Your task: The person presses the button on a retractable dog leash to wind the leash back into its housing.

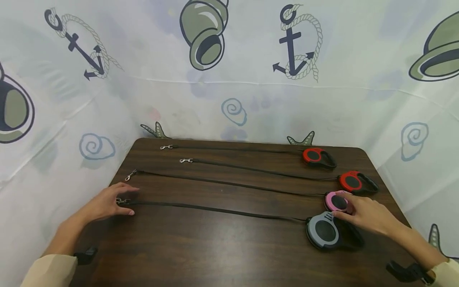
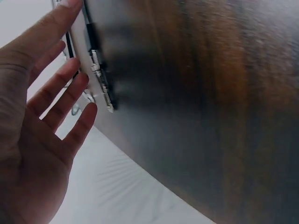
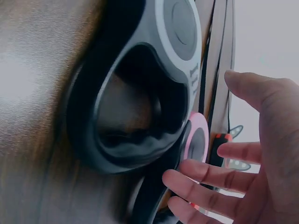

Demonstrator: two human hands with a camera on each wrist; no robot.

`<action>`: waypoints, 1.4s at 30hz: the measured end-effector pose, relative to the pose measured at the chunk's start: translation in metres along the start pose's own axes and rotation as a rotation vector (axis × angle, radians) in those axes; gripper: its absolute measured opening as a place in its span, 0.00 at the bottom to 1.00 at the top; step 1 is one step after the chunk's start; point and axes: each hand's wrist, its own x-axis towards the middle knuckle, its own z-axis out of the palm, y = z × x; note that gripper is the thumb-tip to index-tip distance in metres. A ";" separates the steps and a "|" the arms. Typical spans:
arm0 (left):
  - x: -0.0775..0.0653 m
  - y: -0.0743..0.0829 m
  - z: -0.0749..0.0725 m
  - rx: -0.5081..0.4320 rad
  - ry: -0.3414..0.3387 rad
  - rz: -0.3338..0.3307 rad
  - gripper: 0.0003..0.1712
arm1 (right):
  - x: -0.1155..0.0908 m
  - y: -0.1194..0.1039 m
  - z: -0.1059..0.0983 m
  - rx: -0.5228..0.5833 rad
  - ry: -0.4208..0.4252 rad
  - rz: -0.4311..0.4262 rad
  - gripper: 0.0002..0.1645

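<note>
Around the metal clip (image 1: 123,201) of the nearest leash, my left hand (image 1: 105,202) holds its thumb and fingers spread apart. In the left wrist view that clip (image 2: 102,79) lies on the wood beyond the fingertips, with nothing gripped. A black strap (image 1: 215,209) runs from it to the grey retractable leash (image 1: 324,230). My right hand (image 1: 371,213) hovers, fingers relaxed, over the grey leash and the pink retractable leash (image 1: 338,202). The right wrist view shows the grey leash's black looped handle (image 3: 84,112) beside the extended fingers.
Two red retractable leashes (image 1: 350,181) lie farther back on the right, their straps drawn out leftward. Their clips, such as the silver clip (image 1: 186,160), rest toward the left. The dark wooden table (image 1: 201,251) meets a patterned white cloth (image 1: 251,111) behind.
</note>
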 end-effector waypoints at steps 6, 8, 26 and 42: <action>-0.005 -0.006 0.003 0.046 0.038 0.002 0.38 | -0.006 0.002 0.007 0.008 -0.026 0.019 0.43; -0.006 -0.008 0.005 0.053 0.059 0.011 0.35 | -0.008 0.003 0.009 0.011 -0.020 0.016 0.43; -0.006 -0.014 0.011 0.006 0.099 -0.031 0.24 | -0.015 -0.002 0.021 -0.052 0.097 -0.008 0.48; -0.004 -0.017 0.015 -0.085 0.084 -0.058 0.20 | -0.016 -0.003 0.022 0.031 0.061 0.071 0.52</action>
